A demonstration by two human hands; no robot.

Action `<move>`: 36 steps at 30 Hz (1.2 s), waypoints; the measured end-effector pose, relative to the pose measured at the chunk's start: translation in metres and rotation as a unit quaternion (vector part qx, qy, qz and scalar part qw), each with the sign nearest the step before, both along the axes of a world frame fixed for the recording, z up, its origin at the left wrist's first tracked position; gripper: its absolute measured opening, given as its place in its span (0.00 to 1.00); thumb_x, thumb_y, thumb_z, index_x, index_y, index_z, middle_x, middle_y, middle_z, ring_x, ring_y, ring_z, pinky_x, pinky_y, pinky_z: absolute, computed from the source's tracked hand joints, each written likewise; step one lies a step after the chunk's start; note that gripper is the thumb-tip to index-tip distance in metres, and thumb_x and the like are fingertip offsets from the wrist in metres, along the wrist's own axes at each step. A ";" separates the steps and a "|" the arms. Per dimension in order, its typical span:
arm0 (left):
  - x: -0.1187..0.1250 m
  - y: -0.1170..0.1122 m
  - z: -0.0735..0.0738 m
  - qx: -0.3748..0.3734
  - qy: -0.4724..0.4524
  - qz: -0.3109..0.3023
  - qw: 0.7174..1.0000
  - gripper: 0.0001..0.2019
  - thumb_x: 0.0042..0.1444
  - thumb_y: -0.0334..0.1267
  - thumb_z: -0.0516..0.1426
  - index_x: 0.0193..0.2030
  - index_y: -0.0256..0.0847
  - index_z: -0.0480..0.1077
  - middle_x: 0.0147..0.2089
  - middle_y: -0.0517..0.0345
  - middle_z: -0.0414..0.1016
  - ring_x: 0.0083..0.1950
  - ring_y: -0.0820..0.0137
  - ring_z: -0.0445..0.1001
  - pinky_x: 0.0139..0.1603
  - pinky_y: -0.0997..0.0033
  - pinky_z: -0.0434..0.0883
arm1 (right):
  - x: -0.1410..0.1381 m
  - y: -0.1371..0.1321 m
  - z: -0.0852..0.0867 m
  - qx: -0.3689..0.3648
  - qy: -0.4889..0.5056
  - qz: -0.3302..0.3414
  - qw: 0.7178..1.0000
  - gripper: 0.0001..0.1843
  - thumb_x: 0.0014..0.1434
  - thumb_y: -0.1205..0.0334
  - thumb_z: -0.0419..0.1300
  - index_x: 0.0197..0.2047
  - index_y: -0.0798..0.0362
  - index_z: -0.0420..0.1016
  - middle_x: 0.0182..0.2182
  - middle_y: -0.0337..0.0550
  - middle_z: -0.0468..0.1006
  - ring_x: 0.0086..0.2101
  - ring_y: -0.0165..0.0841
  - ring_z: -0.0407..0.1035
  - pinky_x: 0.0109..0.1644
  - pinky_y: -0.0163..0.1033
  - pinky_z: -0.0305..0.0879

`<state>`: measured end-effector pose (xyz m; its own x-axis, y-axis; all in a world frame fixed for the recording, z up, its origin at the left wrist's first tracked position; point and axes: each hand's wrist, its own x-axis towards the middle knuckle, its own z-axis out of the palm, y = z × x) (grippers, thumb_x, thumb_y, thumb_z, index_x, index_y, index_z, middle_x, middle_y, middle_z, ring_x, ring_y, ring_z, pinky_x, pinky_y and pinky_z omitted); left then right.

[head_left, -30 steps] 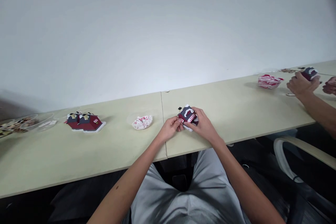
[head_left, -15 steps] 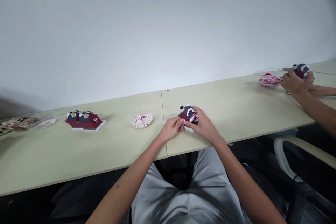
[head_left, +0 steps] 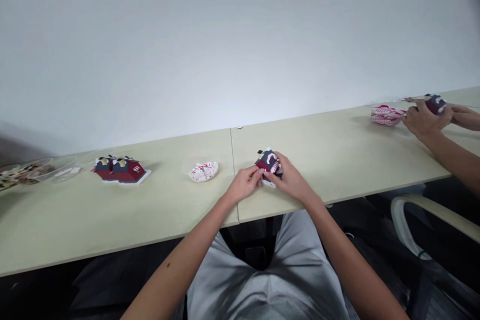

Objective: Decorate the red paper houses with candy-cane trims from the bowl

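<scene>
A small model house [head_left: 266,161] with dark red walls, a grey roof and white snow-like trim is at the table's near edge, tilted between my hands. Wrapped around its right side is my right hand [head_left: 291,177], with the thumb on the front beside a red-and-white striped piece [head_left: 275,166]. My left hand [head_left: 244,183] is closed at the left front edge, thumb and fingertips pressed against the house. Any small piece under those fingertips is too hidden to make out. A clear bowl with a white lining holds red-and-white striped pieces [head_left: 203,171] left of my hands.
Further left on the table [head_left: 168,215] sit two joined-looking red model houses [head_left: 122,170] and clear bowls of small parts [head_left: 62,172]. At the right, a co-worker's hands [head_left: 427,119] hold another house [head_left: 436,104] beside a striped bundle [head_left: 386,115]. A chair armrest [head_left: 442,212] stands below.
My hands stay nearly in place on the house, with only slight finger movement. The co-worker's hands and house have shifted a little to the right, with one hand now at the house's right side.
</scene>
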<state>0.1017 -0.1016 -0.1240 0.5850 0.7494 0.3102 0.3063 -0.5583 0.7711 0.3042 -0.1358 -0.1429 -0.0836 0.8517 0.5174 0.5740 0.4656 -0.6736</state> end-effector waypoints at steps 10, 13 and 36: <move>0.002 0.003 -0.001 -0.049 -0.049 0.011 0.998 0.22 0.68 0.53 0.51 0.33 0.37 0.70 0.28 0.58 0.73 0.30 0.72 0.69 0.34 0.73 0.65 | 0.002 0.004 -0.005 0.017 -0.007 -0.010 1.000 0.37 0.64 0.44 0.59 0.70 0.48 0.54 0.63 0.55 0.67 0.61 0.47 0.64 0.65 0.55 0.63; 0.003 0.005 -0.001 -0.082 -0.069 -0.002 0.994 0.22 0.66 0.54 0.52 0.32 0.37 0.70 0.27 0.58 0.72 0.29 0.72 0.69 0.35 0.72 0.66 | 0.002 0.005 -0.006 0.019 -0.009 -0.010 1.000 0.37 0.65 0.43 0.58 0.71 0.49 0.53 0.63 0.56 0.66 0.62 0.46 0.63 0.66 0.55 0.62; -0.001 0.010 -0.003 -0.186 -0.107 -0.056 0.975 0.26 0.59 0.62 0.58 0.34 0.36 0.72 0.29 0.54 0.76 0.29 0.73 0.70 0.33 0.74 0.65 | 0.000 -0.002 0.006 0.081 -0.028 -0.010 0.996 0.34 0.65 0.48 0.60 0.68 0.50 0.56 0.62 0.55 0.68 0.61 0.46 0.63 0.66 0.54 0.61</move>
